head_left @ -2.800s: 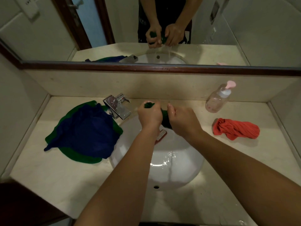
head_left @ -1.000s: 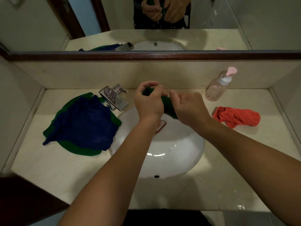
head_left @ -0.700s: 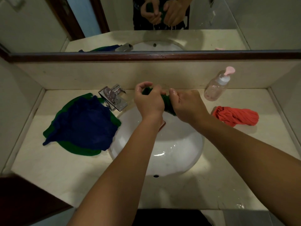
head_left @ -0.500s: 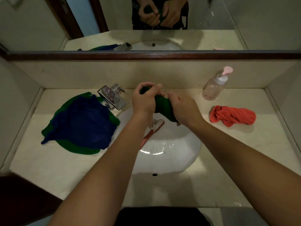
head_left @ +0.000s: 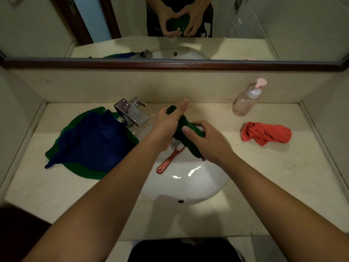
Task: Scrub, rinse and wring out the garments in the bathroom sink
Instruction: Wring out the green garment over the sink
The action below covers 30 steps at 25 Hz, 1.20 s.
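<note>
We're at the wring-out step w/ the dark green garment (head_left: 186,127). It's rolled into a tight rope and held in the air over the back of the sink basin (head_left: 188,186), just right of the tap (head_left: 132,115). Our left hand (head_left: 166,125) has its fingers curled round the upper end, thumb sticking straight out past the cloth. Our right hand (head_left: 209,142) wraps the lower part, thumb laid across the top, fingers tucked under. The tail end hangs below the palm toward the drain. Both grips look firm, no slack btwn them.

No stream visible from the tap. A red-handled brush (head_left: 170,160) lies in the basin, head near the drain, below the hands.

Rest of the load:
- A blue garment (head_left: 90,140) is spread on a green cloth (head_left: 83,172) on the counter (head_left: 283,176), left of the basin.
- A coral garment (head_left: 266,134) sits bunched in a twist on the right, near a pump bottle (head_left: 245,101). It's prob. already wrung, though we can't be sure.

Next move, as we read it: counter-rotate the fists hard, staying over the basin so run-off goes down the drain. Wet cloth may slip, so re-grip nearer the middle if needed. Then park it w/ the coral one, apart from the left pile.
</note>
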### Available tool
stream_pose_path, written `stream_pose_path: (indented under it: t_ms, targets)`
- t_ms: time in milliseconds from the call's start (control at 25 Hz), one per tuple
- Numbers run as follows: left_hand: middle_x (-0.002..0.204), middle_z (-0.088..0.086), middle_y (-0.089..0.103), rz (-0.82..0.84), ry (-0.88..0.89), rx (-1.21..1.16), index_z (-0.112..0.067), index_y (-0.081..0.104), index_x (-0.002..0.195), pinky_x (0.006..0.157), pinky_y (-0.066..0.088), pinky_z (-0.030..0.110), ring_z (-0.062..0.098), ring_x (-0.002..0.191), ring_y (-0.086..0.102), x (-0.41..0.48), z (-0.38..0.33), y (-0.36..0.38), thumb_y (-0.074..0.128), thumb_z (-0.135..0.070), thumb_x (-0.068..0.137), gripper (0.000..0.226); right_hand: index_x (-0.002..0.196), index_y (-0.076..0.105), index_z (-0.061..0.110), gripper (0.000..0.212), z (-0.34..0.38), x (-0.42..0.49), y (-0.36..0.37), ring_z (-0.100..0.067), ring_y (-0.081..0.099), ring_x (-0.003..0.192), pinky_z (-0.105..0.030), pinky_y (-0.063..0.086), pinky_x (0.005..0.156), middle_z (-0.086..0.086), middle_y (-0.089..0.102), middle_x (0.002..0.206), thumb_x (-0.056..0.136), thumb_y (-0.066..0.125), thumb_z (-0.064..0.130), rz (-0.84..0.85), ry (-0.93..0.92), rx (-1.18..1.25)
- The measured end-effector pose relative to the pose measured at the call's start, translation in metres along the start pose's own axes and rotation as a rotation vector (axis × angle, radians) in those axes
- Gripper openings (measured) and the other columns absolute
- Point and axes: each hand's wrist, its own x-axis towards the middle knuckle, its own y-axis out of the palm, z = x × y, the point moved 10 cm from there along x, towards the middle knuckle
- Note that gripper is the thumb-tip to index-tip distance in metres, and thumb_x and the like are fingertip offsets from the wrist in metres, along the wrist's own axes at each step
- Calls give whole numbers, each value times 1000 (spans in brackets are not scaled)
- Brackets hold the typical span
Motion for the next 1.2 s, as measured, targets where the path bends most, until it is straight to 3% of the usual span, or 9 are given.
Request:
stream_pose_path:
  t_ms: [120,200,360,440,520,640,840,1040,1200]
  targets:
    - [120,16,62,329,-38,101,-6,55,119,95,55,36,31,110,64,-4,1,18,63,-44,94,46,116,65,20,53,-25,-3,7,-20,68,65,-32,54,50,-8,73,91,91,61,67,158,146,242]
    - [123,14,66,501,-41,62,-4,57,125,95,55,33,27,115,65,-6,-4,23,64,-34,92,46,120,67,16,60,-33,-9,12,-25,66,71,-32,50,50,-11,72,94,91,58,68,269,183,469]
    - [136,4,60,556,97,76,-18,41,149,101,50,32,21,126,60,1,-10,47,86,-47,64,101,125,64,16,55,-36,-20,20,-27,62,70,-25,42,42,-19,65,104,95,52,61,493,282,887]
    - [150,6,48,563,77,-113,-26,32,155,111,44,41,25,137,51,1,-2,76,90,-49,60,114,122,70,15,62,-34,-28,26,-26,64,65,-22,41,37,-20,65,106,93,50,66,647,340,1028]
    - [147,15,51,587,49,-399,-12,42,149,111,43,50,35,135,52,-1,3,103,88,-34,69,95,122,74,16,70,-33,-37,27,-25,68,67,-24,46,39,-20,66,111,92,47,74,773,367,1148]
    - [91,9,69,448,105,-551,-15,70,98,84,57,42,26,91,70,-2,-7,112,75,-7,76,24,123,70,12,78,-37,-42,14,-21,67,64,-23,52,41,-15,65,102,82,55,77,871,386,1295]
    - [68,6,57,240,264,-468,-14,61,77,61,55,31,19,60,63,-11,-38,96,70,0,82,17,122,63,11,77,-30,-28,-13,-16,55,49,-17,35,32,-12,62,81,82,56,77,634,333,1053]
    - [68,-2,59,-163,475,-108,-20,57,73,69,54,34,18,68,61,-12,-46,56,76,-5,84,26,100,68,16,67,-34,4,-33,-23,59,56,-24,37,43,-21,69,81,98,34,74,141,257,493]
    - [74,-2,57,-415,502,11,-22,55,77,70,55,26,9,70,59,-19,-40,26,72,-7,86,25,77,62,13,63,-12,20,-33,-20,61,55,-28,45,45,-14,64,67,108,29,57,-32,46,211]
